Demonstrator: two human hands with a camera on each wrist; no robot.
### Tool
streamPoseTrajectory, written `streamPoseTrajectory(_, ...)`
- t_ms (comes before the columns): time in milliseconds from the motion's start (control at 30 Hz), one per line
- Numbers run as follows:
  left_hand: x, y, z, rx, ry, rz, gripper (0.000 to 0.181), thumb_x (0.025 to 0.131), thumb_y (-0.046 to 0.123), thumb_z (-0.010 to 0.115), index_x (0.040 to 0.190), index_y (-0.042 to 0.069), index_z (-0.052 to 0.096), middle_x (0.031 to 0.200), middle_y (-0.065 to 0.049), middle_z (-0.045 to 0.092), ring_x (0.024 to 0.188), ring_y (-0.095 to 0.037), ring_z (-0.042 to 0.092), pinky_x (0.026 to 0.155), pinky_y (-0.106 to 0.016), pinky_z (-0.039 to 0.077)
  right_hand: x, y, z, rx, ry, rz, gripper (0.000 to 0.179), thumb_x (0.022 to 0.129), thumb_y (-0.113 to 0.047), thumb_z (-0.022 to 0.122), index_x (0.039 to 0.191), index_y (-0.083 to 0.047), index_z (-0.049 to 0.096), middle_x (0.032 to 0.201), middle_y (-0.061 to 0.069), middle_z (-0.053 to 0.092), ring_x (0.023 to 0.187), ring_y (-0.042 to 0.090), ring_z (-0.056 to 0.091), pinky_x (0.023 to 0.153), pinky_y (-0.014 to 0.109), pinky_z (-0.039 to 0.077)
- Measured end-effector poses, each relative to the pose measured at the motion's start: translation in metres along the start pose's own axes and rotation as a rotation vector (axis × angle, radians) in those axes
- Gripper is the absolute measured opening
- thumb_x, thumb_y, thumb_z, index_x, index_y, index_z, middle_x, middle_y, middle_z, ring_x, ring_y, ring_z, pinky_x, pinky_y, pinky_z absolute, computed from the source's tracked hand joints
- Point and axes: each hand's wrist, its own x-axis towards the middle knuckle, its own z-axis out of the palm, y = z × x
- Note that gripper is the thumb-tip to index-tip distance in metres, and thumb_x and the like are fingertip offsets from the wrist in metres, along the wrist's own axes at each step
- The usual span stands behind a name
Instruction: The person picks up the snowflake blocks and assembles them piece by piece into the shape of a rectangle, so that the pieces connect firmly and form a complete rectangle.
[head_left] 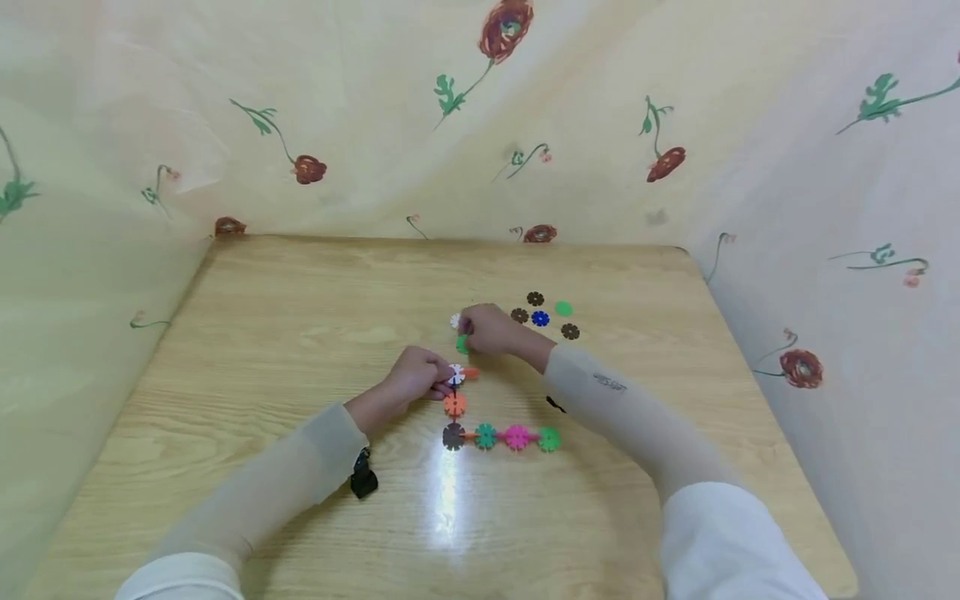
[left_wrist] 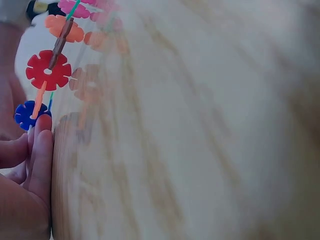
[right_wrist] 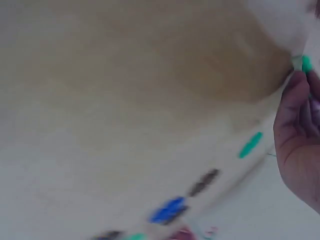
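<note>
A chain of notched plastic interlocking discs lies on the table, turning a corner at a dark brown disc (head_left: 453, 436). My left hand (head_left: 416, 375) pinches its upper end, beside a white-looking disc (head_left: 457, 374) and an orange piece (head_left: 471, 372). The left wrist view has a blue disc (left_wrist: 25, 115) at those fingertips, followed by a red disc (left_wrist: 48, 70). Farther up the table, my right hand (head_left: 491, 328) pinches a green disc (head_left: 462, 343); a white disc (head_left: 454, 320) shows just past its fingertips. Its fingers partly cover both, so whether they are joined is hidden.
Several loose discs lie to the right of my right hand, among them a blue disc (head_left: 540, 318), a light green disc (head_left: 563, 308) and a brown disc (head_left: 570, 332). Flower-patterned sheeting (head_left: 375, 125) borders the wooden table (head_left: 300, 292) at the back and sides.
</note>
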Motion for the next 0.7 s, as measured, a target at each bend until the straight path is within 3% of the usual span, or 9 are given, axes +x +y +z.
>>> streamPoseTrajectory(133, 0.003, 0.0, 0.001, 0.01, -0.007, -0.003, 0.018, 0.1, 0.003, 0.057, 0.106, -0.005, 0.072, 0.091, -0.014, 0.071, 0.068, -0.017, 0.067, 0.063, -0.028, 0.06, -0.029, 0.022, 0.003, 0.372, 0.053, 0.133, 0.018, 0.092, -0.001, 0.067, 0.11, 0.002, 0.071, 0.088, 0.01, 0.069, 0.074, 0.019, 0.065, 0.069, 0.03, 0.058)
streamPoseTrajectory(267, 0.003, -0.001, -0.003, 0.029, 0.0, -0.024, 0.015, 0.099, 0.004, 0.062, 0.104, -0.005, 0.072, 0.087, -0.014, 0.072, 0.068, -0.016, 0.068, 0.062, -0.028, 0.06, -0.052, 0.03, 0.013, 0.671, 0.021, 0.218, 0.023, 0.095, 0.002, 0.064, 0.117, 0.008, 0.068, 0.087, 0.016, 0.071, 0.069, 0.02, 0.068, 0.07, 0.034, 0.061)
streamPoseTrajectory(367, 0.001, 0.0, -0.005, 0.039, 0.008, -0.031, 0.014, 0.098, 0.005, 0.063, 0.103, -0.005, 0.072, 0.085, -0.014, 0.073, 0.067, -0.016, 0.069, 0.061, -0.028, 0.06, -0.061, 0.03, 0.019, 0.756, 0.018, 0.218, 0.023, 0.095, 0.002, 0.064, 0.117, 0.009, 0.068, 0.087, 0.017, 0.071, 0.068, 0.019, 0.069, 0.072, 0.035, 0.061)
streamPoseTrajectory(533, 0.0, 0.001, -0.004, 0.024, -0.005, -0.02, 0.016, 0.098, 0.005, 0.063, 0.105, -0.005, 0.072, 0.086, -0.014, 0.072, 0.068, -0.017, 0.069, 0.062, -0.029, 0.06, -0.07, 0.03, 0.023, 0.794, 0.068, 0.203, 0.021, 0.094, 0.003, 0.064, 0.114, 0.009, 0.068, 0.088, 0.016, 0.072, 0.067, 0.018, 0.068, 0.07, 0.034, 0.061)
streamPoseTrajectory(700, 0.001, 0.002, 0.0, 0.031, -0.007, -0.022, 0.015, 0.098, 0.006, 0.064, 0.103, -0.005, 0.073, 0.084, -0.014, 0.073, 0.067, -0.017, 0.069, 0.06, -0.028, 0.06, -0.076, 0.034, 0.024, 0.833, 0.064, 0.211, 0.021, 0.095, 0.003, 0.064, 0.114, 0.01, 0.068, 0.088, 0.017, 0.072, 0.067, 0.018, 0.069, 0.07, 0.034, 0.061)
